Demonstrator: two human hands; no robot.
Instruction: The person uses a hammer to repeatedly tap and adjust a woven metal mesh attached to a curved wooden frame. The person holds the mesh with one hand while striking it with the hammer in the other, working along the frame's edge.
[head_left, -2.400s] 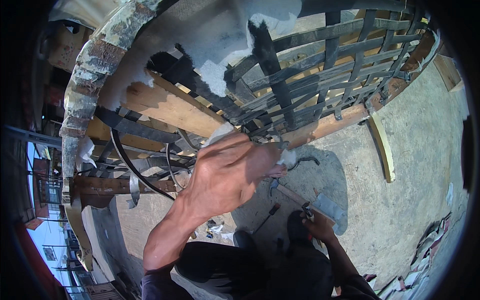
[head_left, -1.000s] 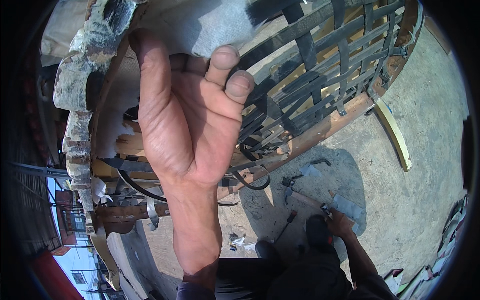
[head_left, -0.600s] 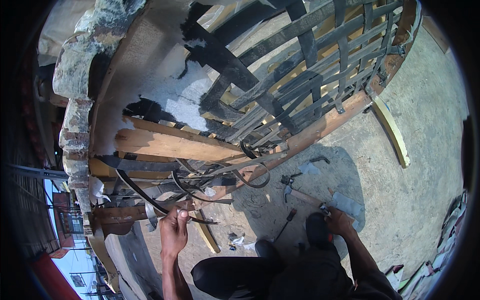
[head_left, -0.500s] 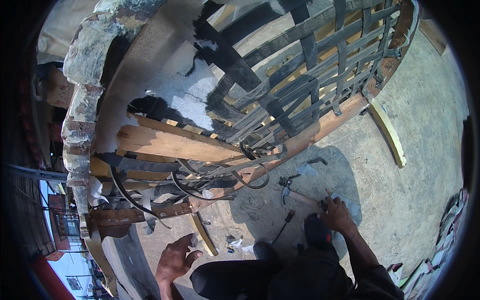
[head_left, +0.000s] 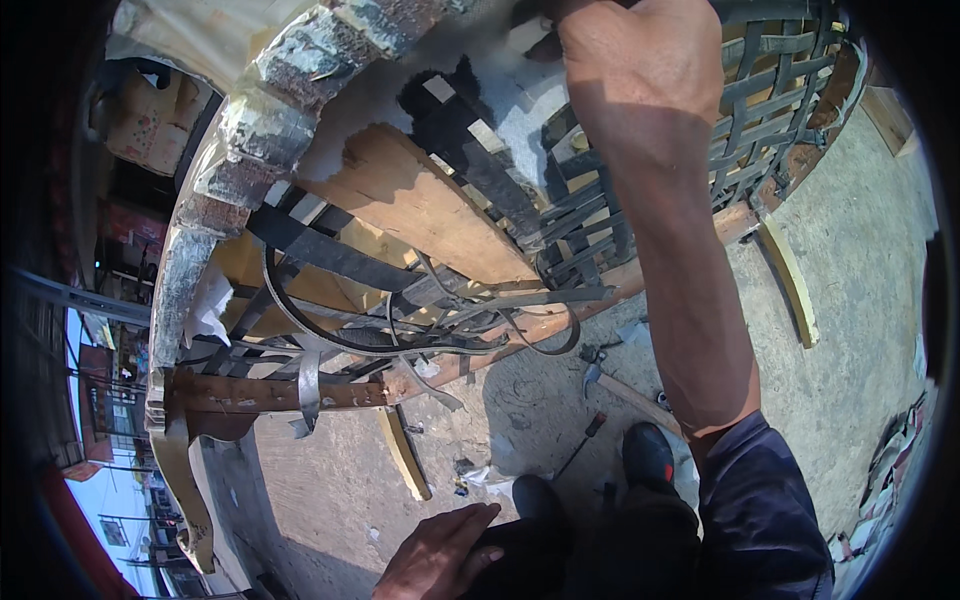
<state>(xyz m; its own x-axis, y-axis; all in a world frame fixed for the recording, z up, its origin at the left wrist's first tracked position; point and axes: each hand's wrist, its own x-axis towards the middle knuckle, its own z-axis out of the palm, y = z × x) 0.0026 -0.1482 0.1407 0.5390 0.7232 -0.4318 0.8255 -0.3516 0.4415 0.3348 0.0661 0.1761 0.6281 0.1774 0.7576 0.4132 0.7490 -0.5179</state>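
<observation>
- A wooden furniture frame with a chipped, white-and-brown scalloped edge (head_left: 260, 130) fills the view from ten o'clock round to two; its brown lower rail (head_left: 250, 393) has small holes or nails.
- Inside it, one tan wooden board (head_left: 430, 200) slants at eleven o'clock, crossed by black fabric webbing (head_left: 500, 190), with too many overlapping straps to count.
- White fibrous padding (head_left: 535, 95) lies between twelve and one.
- The right hand (head_left: 650, 50) is curled over the frame at one o'clock, fingertips mostly cut off or shaded; whether it grips anything, I cannot tell.
- The left hand (head_left: 440, 550), at six, is released, fingers extended beside the dark-trousered knee.
- One long black strap (head_left: 292, 318) loops at nine; one grey strip (head_left: 308, 385) hangs at eight.
- Three pale yellow wooden legs show: at three (head_left: 785, 285), seven (head_left: 405, 455) and eight.
- On the concrete floor (head_left: 330, 490): one wooden-handled hammer (head_left: 632, 396) at four, one dark screwdriver (head_left: 595, 426) at five.
- Two dark shoes stand between four and six, one red-marked.
- Far panels (head_left: 97, 380) between eight and nine: any lettering is too small to read.
</observation>
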